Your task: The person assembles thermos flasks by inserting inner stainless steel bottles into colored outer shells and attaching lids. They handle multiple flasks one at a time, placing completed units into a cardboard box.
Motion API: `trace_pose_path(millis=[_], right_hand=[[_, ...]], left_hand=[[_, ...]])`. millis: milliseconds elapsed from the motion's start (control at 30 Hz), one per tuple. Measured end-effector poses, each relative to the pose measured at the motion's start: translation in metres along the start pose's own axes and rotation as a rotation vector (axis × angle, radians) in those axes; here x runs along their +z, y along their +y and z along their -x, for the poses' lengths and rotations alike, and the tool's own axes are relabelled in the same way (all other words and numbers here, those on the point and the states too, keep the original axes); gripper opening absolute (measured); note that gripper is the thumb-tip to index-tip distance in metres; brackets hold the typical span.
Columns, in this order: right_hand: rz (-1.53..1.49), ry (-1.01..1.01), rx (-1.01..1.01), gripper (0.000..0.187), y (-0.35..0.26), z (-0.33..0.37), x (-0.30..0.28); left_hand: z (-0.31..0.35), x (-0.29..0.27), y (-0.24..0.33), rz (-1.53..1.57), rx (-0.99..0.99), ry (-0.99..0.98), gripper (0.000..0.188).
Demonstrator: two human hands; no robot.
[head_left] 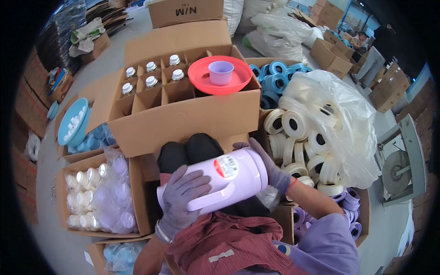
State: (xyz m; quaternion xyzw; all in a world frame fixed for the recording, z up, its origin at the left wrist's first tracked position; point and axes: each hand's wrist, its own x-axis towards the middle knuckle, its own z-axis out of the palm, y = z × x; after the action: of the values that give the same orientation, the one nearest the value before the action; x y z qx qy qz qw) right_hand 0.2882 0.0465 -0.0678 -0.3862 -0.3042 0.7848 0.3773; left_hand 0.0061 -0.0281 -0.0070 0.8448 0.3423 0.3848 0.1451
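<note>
A lilac vacuum jug (245, 172) with a side handle and a red-and-white round label lies sideways above my lap. My left hand (185, 197), in a thin grey glove, is wrapped round its left end beside the handle. At the wider right end, my right hand (270, 167), gloved too, grips the rim from the far side; some of its fingers are hidden behind the jug. Just beyond stands an open carton (183, 114) with cardboard dividers, several silver-capped bottles (151, 81) in its cells. On its right corner rests a red plate (199, 75) with a lilac cup (221, 73) on it.
Left are a blue basin (80, 128) of small white pieces and a carton of white and lilac caps (89, 197). Right are cartons of blue rings (275, 82), cream rings (295, 126) under plastic film and purple rings (353, 199). People (378, 46) are farther off.
</note>
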Motion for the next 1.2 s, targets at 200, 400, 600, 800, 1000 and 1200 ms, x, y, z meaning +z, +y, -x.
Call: trace_pose_path(millis=[200, 400, 600, 800, 1000, 1200], right_hand=[[0.484, -0.164, -0.447, 0.088, -0.025, 0.017, 0.023], [0.046, 0.07, 0.042, 0.072, -0.014, -0.001, 0.016], [0.584, -0.232, -0.469, 0.071, -0.027, -0.008, 0.033], [0.275, -0.05, -0.294, 0.065, -0.014, -0.033, 0.04], [1.227, 0.248, -1.058, 0.074, -0.138, -0.134, 0.07], [1.657, 0.469, -0.766, 0.071, -0.197, -0.211, 0.012]], left_hand=[[0.006, -0.007, -0.009, 0.694, -0.795, 0.06, 0.029], [-0.008, -0.009, -0.012, 0.116, -0.105, 0.078, 0.026], [0.014, -0.013, -0.027, 0.375, -0.597, 0.101, 0.032], [-0.01, -0.024, -0.044, 0.082, -0.184, 0.266, 0.023], [0.01, -0.043, -0.065, 0.33, -0.584, 0.7, 0.042], [-0.05, -0.023, -0.087, 0.253, -0.337, 0.754, 0.091]])
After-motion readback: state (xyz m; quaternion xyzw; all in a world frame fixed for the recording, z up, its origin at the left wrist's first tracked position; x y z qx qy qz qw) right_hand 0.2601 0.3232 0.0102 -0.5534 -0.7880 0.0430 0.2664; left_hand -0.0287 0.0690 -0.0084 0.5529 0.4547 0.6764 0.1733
